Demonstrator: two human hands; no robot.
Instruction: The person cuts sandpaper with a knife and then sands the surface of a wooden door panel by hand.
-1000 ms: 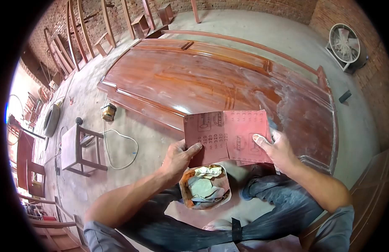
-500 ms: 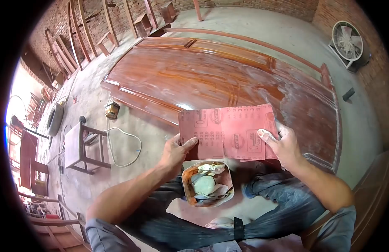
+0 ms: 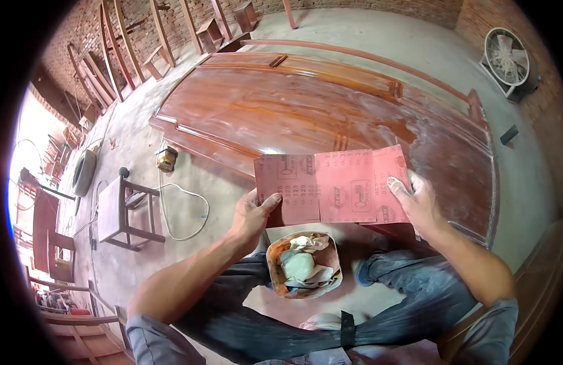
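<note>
A red sheet of sandpaper (image 3: pixel 330 187), printed with 320 on its back, is stretched between my two hands. It shows fold lines and a short slit near its lower middle edge. My left hand (image 3: pixel 254 213) pinches its left edge, thumb on the front. My right hand (image 3: pixel 415 198), dusty white at the thumb, grips the right edge the same way. Below the sheet, between my legs, stands a tub (image 3: pixel 271 267) holding crumpled paper and a pale rounded item. Beyond my hands lies a large varnished wooden panel (image 3: pixel 251 106) with whitish dust on its surface.
At the left stand a small wooden stool (image 3: pixel 114 207) and a yellow power tool (image 3: pixel 166 159) with a looping cord (image 3: pixel 203 207). A tyre (image 3: pixel 85 171) rests further left. A round fan (image 3: pixel 507 58) stands at the right wall. Timber lengths (image 3: pixel 161 33) lean at the back.
The sandpaper has changed its folding: its right part has swung outward and the sheet looks wider. My right hand has moved slightly right with it. Both hands keep their grip.
</note>
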